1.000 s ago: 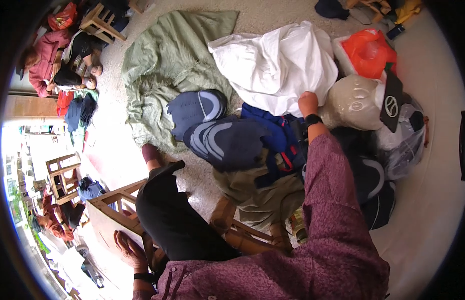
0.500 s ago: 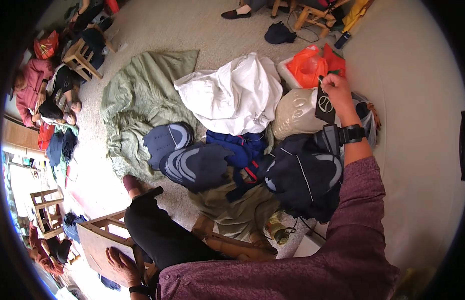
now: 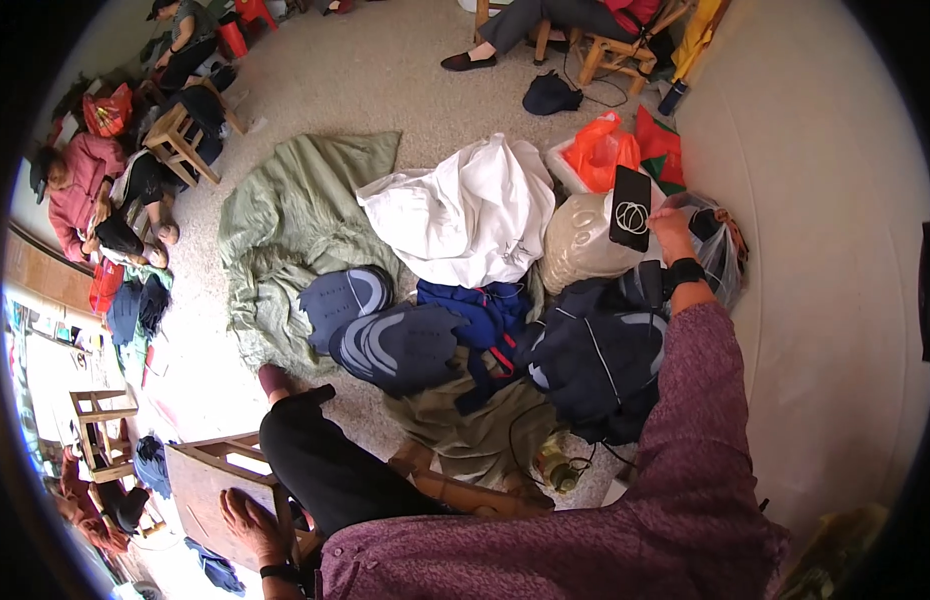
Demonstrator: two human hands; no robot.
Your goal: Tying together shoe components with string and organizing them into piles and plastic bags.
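My right hand [image 3: 671, 236] is out in front at the far right, its fingers closed on the edge of a flat, black, phone-like slab [image 3: 631, 190]. A pale looped cord or ring shows on its face. Behind the slab stands a filled beige bag [image 3: 583, 240]. A navy bundle of fabric [image 3: 597, 350] lies below my right forearm. At the lower left my left hand [image 3: 251, 524] rests flat on a wooden stool [image 3: 200, 495], fingers extended and holding nothing.
White cloth [image 3: 470, 210], a green woven sheet [image 3: 285, 200] and stacked navy cut pieces [image 3: 395, 340] cover the floor ahead. An orange bag [image 3: 600, 150] lies farther off. A bottle [image 3: 555, 468] stands near my foot. Other people sit left and at the top; a wall rises on the right.
My right hand has lowered and moved slightly left. The black slab now stands up beside the fingers instead of hanging below them. The view has shifted; my left hand stays on the stool.
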